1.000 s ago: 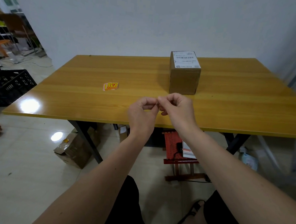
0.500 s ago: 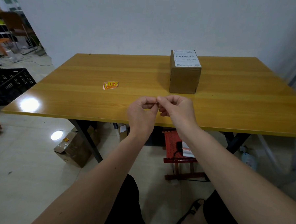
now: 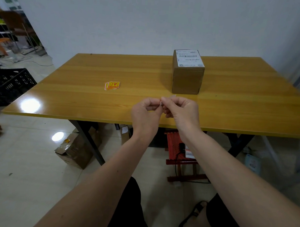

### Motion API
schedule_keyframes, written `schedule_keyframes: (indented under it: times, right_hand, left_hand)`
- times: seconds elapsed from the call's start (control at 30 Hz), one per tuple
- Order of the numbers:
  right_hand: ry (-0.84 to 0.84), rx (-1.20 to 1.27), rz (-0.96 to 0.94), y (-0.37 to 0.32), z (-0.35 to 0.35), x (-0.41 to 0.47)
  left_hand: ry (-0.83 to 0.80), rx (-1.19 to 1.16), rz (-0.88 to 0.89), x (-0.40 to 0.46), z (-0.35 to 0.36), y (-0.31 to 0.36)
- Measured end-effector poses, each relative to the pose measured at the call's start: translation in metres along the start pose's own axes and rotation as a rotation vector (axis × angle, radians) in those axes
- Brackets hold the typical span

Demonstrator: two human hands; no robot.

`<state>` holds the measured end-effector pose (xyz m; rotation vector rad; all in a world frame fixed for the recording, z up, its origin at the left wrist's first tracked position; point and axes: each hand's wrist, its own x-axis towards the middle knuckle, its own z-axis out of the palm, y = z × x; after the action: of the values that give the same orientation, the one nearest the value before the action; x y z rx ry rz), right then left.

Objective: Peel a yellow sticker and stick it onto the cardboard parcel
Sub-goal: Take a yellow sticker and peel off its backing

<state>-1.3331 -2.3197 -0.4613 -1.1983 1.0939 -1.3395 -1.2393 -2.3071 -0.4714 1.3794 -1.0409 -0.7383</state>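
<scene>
A cardboard parcel (image 3: 187, 79) with a white shipping label on top stands on the wooden table (image 3: 77, 99), right of the middle. A small stack of yellow and red stickers (image 3: 112, 85) lies flat to its left. My left hand (image 3: 146, 111) and my right hand (image 3: 182, 109) meet above the table's near edge, in front of the parcel. Their fingertips pinch one small sticker (image 3: 169, 97) between them; only a pale sliver of it shows past the fingers, and its yellow face is hidden.
A black crate (image 3: 10, 83) sits on the floor at the left. Under the table lie a cardboard box (image 3: 76, 149) and a red stool (image 3: 177, 146) with a cable. A white wall runs behind the table.
Both hands stay pinched together in the same spot. A pale edge of the sticker now shows above my right fingers.
</scene>
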Motion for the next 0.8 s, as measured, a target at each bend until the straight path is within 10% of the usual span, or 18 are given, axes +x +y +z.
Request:
schedule_keyframes:
  times: [0.8]
  right_hand:
    - [-0.035,-0.158,-0.002,0.0017,-0.0028,0.0002]
  left_hand:
    - [0.005,0.004,-0.01,-0.0043,-0.0001,-0.0011]
